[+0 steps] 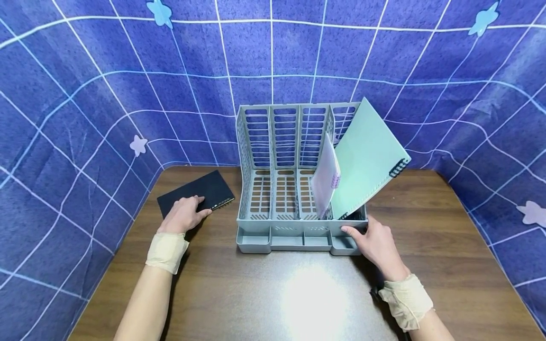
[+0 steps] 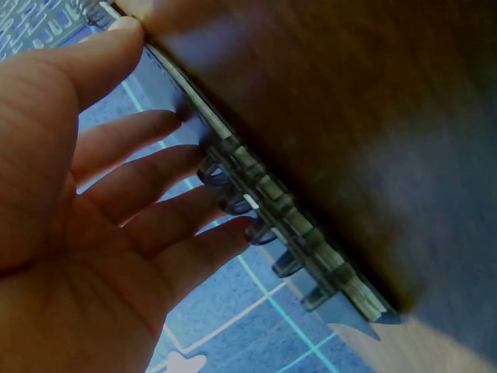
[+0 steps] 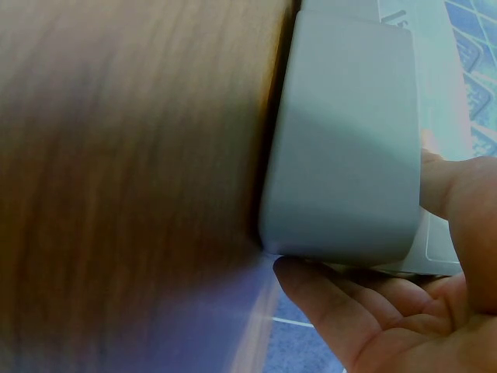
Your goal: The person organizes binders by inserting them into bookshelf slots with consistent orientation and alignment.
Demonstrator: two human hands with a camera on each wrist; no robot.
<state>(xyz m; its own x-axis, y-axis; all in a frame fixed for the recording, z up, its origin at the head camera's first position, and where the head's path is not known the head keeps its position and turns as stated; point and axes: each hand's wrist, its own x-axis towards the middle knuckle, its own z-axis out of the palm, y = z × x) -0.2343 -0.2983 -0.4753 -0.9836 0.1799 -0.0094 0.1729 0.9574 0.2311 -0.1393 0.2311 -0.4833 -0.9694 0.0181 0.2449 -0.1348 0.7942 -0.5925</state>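
On the left of the table lies a black spiral notebook (image 1: pixel 204 187), its ringed edge (image 2: pixel 272 225) toward the person. My left hand (image 1: pixel 184 214) rests on it, fingers spread over the cover and thumb at the near edge. A grey file rack (image 1: pixel 283 227) with upright slots and small front trays stands in the middle. My right hand (image 1: pixel 377 241) grips its front right corner, thumb over the tray's rim and fingers (image 3: pixel 326 303) along the outer wall. In the rack's right part lean a green spiral notebook (image 1: pixel 367 156) and a smaller pale purple notebook (image 1: pixel 326 177).
A blue curtain (image 1: pixel 192 94) with white grid lines and stars hangs behind and at both sides of the wooden table (image 1: pixel 239 293). Light glares off the table in front of the rack. Both wrists wear beige wraps (image 1: pixel 167 253).
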